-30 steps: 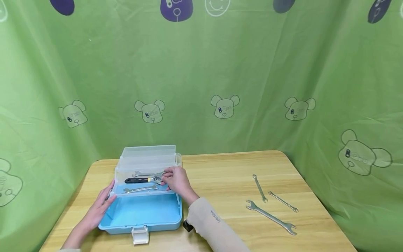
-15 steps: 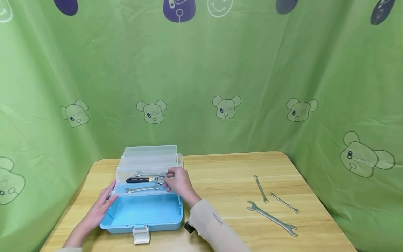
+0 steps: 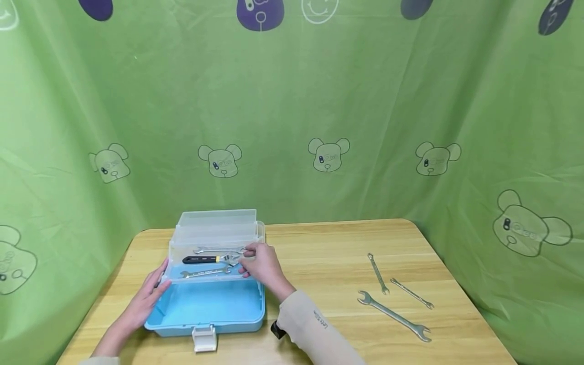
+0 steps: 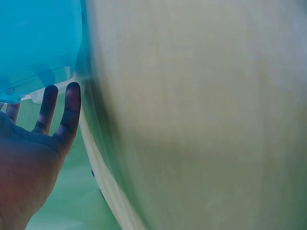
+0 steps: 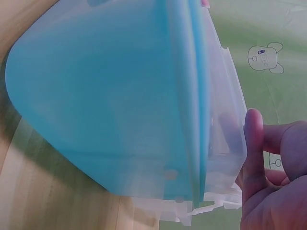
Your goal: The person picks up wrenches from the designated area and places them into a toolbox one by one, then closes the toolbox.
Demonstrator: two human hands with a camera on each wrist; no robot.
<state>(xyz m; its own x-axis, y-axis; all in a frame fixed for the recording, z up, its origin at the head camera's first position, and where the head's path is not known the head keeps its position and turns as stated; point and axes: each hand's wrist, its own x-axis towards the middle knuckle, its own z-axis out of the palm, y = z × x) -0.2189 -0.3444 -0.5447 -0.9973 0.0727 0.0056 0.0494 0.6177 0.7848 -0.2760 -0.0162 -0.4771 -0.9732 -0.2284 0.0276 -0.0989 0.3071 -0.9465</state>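
On the left of the table, a light-blue toolbox (image 3: 205,304) stands with its translucent tray (image 3: 175,253) raised. A silver open-end wrench (image 3: 214,250), an adjustable wrench (image 3: 203,259) with a black handle and another silver wrench (image 3: 205,273) lie in the tray. My right hand (image 3: 266,266) is at the tray's right end, with thumb and index finger pinching the end of the upper open-end wrench; the fingertips partly hide it. Along the left side of the box and tray rests my left hand (image 3: 146,299), its fingers (image 4: 72,105) fairly straight.
Three silver wrenches lie on the right of the table: a small one (image 3: 378,274), a thin one (image 3: 412,293) and a large open-end one (image 3: 393,315). A white latch (image 3: 204,339) hangs from the box's front. Green curtain (image 3: 292,101) surrounds the table (image 3: 319,314).
My right hand has drawn slightly rightward, showing more of the upper wrench's end. The left hand keeps its place on the box, and the view has shifted a little.
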